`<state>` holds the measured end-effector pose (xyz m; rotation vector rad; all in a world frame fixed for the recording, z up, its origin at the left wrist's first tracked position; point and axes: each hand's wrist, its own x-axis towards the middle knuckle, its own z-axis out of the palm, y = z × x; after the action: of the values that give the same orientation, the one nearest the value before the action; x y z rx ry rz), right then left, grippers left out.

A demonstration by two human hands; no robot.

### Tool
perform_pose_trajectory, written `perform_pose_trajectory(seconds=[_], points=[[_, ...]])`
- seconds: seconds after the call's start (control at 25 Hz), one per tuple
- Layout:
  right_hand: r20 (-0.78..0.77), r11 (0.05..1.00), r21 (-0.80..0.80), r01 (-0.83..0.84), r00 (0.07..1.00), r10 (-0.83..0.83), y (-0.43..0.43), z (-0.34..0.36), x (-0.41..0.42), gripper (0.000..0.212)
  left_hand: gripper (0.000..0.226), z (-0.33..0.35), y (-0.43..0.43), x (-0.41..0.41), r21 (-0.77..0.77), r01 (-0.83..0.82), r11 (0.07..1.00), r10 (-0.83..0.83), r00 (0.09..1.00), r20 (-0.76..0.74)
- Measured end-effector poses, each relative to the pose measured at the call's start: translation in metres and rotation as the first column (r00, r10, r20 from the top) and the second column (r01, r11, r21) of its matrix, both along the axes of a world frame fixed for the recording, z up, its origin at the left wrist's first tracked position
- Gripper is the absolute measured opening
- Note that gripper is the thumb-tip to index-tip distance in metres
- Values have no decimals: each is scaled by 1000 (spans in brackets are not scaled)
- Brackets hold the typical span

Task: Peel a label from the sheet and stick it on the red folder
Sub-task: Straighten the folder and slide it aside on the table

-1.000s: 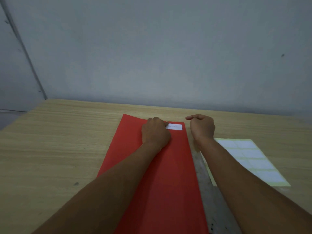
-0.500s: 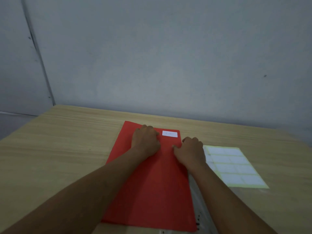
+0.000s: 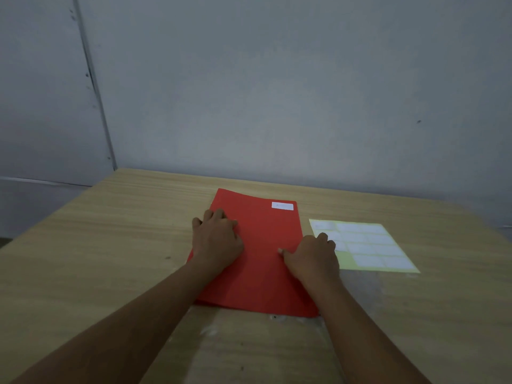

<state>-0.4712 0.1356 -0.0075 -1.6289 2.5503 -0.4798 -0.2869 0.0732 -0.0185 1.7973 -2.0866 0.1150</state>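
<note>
Dim, flat, soft-focus light with wide-angle edge bending

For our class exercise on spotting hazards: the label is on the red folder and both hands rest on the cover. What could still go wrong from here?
1. The left hand and right hand lie flat on the red folder; pushing could slide it across the smooth table.
2. The right hand overlaps the label sheet beside the folder, so it might drag or crease the sheet.
3. Neither hand touches the label; unpressed corners may lift.
</note>
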Motion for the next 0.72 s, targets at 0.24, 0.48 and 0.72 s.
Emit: perform_pose_trajectory(seconds=[0.24, 0.48, 0.72], points=[[-42, 996, -28, 90, 995, -91, 47, -4, 14, 63, 53, -2, 50, 25, 23, -95, 995, 97, 985, -143], [-13, 994, -37, 102, 995, -102, 67, -5, 27, 58, 42, 0, 69, 31, 93, -132, 987, 150, 961, -232], [209, 990, -45, 130, 971, -118, 70, 1, 26, 46, 39, 0, 80, 30, 88, -120, 989, 137, 965, -224]])
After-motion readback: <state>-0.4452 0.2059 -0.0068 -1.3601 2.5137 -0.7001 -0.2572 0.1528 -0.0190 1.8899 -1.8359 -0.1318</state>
